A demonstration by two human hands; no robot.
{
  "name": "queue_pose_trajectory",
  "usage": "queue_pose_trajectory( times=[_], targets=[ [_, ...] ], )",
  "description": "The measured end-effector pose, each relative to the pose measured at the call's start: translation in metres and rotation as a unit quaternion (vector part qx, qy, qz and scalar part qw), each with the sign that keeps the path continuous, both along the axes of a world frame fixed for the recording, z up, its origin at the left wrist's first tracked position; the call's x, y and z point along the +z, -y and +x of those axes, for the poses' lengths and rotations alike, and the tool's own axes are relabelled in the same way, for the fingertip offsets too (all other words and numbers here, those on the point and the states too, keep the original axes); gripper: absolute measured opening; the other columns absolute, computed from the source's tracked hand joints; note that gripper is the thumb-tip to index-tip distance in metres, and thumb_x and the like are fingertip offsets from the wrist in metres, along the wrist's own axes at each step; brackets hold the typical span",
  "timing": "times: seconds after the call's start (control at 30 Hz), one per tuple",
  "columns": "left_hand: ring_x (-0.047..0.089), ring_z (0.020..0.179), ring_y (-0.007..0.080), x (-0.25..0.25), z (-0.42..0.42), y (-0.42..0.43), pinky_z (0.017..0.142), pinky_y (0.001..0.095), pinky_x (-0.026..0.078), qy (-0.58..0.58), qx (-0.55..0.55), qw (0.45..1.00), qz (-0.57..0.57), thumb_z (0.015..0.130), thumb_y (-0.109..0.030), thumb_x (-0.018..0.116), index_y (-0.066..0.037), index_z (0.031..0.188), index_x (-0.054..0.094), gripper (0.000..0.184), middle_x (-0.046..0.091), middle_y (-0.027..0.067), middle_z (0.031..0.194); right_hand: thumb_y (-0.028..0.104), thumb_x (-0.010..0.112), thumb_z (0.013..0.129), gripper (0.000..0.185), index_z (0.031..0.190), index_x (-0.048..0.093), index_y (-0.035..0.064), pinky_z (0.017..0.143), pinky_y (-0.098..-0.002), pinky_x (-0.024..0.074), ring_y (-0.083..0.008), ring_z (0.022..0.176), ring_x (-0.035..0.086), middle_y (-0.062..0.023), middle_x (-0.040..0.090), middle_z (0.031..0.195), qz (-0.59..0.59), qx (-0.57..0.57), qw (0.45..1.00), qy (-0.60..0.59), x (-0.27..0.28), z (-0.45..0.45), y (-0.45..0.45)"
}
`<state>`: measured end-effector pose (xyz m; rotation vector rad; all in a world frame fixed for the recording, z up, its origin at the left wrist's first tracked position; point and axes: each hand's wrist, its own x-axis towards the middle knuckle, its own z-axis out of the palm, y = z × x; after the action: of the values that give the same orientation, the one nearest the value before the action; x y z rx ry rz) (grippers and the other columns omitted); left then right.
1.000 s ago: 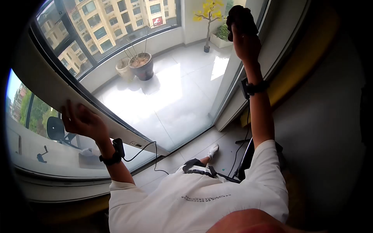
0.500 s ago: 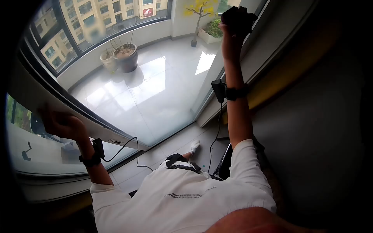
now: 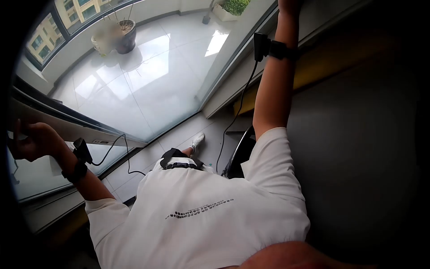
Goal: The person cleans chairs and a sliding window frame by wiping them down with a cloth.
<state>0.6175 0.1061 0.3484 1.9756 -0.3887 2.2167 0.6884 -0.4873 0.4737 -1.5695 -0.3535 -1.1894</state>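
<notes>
At the left edge, my left hand (image 3: 37, 141) is raised beside the frame of a glass door (image 3: 80, 130). Its fingers are loosely bent and apart, with nothing seen in them; whether it touches the frame is unclear. Only the base of my right hand (image 3: 290, 6) shows at the top edge, near the right-hand door frame (image 3: 224, 85). Its fingers and anything in them are cut off. Each wrist wears a black strap with a small device and a cable.
Behind the glass are a dark plant pot (image 3: 127, 39), a lighter pot beside it, a green plant (image 3: 234, 6) and a tiled floor (image 3: 121, 85). A yellow strip (image 3: 322, 67) runs along the right. A black curved object (image 3: 239, 154) stands near my waist.
The view has shifted, and the balcony sits higher in it. My left hand is nearer the left edge. My right hand and the dark item it held have mostly passed out at the top.
</notes>
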Motion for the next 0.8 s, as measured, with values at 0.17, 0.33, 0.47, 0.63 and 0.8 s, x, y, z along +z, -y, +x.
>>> queue_pose_trajectory(
  times=[0.17,0.33,0.47,0.63,0.8],
  targets=[
    [0.04,0.129,0.0342,0.044,-0.075,0.073,0.103,0.0486,0.039,0.056,-0.214,0.966,0.131,0.094,-0.029,0.045,-0.013,0.132,0.053,0.042,0.044,0.0163,0.14,0.007,0.058,0.09,0.026,0.116,0.057,0.0051,0.073,-0.0269,0.0501,-0.0123,0.092,0.056,-0.0045,0.055,0.108,0.036,-0.067,0.997,-0.031,-0.104,-0.01,0.019],
    [0.04,0.129,0.0324,0.079,-0.127,0.144,0.105,0.0479,0.038,-0.007,-0.448,0.826,0.343,0.096,-0.031,0.041,-0.014,0.135,0.049,0.043,0.043,0.0146,0.141,0.025,0.062,0.094,0.024,0.108,0.063,0.0054,0.085,-0.0379,0.0469,-0.0214,0.09,0.059,-0.0122,0.061,0.091,-0.449,-0.325,0.828,-0.081,-0.177,-0.066,-0.047],
    [0.04,0.13,0.031,0.091,-0.13,0.153,0.106,0.0474,0.037,-0.022,-0.43,0.811,0.397,0.098,-0.033,0.039,-0.014,0.137,0.046,0.044,0.043,0.0133,0.142,0.018,0.068,0.083,0.066,0.134,0.035,-0.0082,0.104,-0.0591,0.0299,-0.0519,0.128,0.025,-0.0395,0.021,0.134,-0.402,-0.176,0.883,-0.167,-0.126,-0.111,-0.207],
    [0.039,0.13,0.0292,0.107,-0.127,0.144,0.107,0.0468,0.036,-0.038,-0.415,0.816,0.4,0.101,-0.035,0.035,-0.014,0.14,0.043,0.046,0.042,0.0117,0.143,0.015,0.062,0.087,0.062,0.144,0.041,0.0163,0.108,-0.0598,0.0318,-0.0573,0.135,0.027,-0.0428,0.022,0.144,-0.382,-0.143,0.908,-0.094,-0.157,-0.105,-0.287],
    [0.039,0.131,0.0274,0.146,-0.152,0.117,0.108,0.0461,0.034,-0.013,-0.403,0.847,0.346,0.103,-0.038,0.032,-0.015,0.143,0.039,0.047,0.041,0.01,0.144,0.026,0.077,0.072,0.077,0.142,0.047,0.0162,0.106,-0.0616,0.0321,-0.0442,0.133,0.04,-0.0287,0.033,0.146,-0.4,-0.171,0.894,-0.105,-0.149,-0.101,-0.245]
  ],
)
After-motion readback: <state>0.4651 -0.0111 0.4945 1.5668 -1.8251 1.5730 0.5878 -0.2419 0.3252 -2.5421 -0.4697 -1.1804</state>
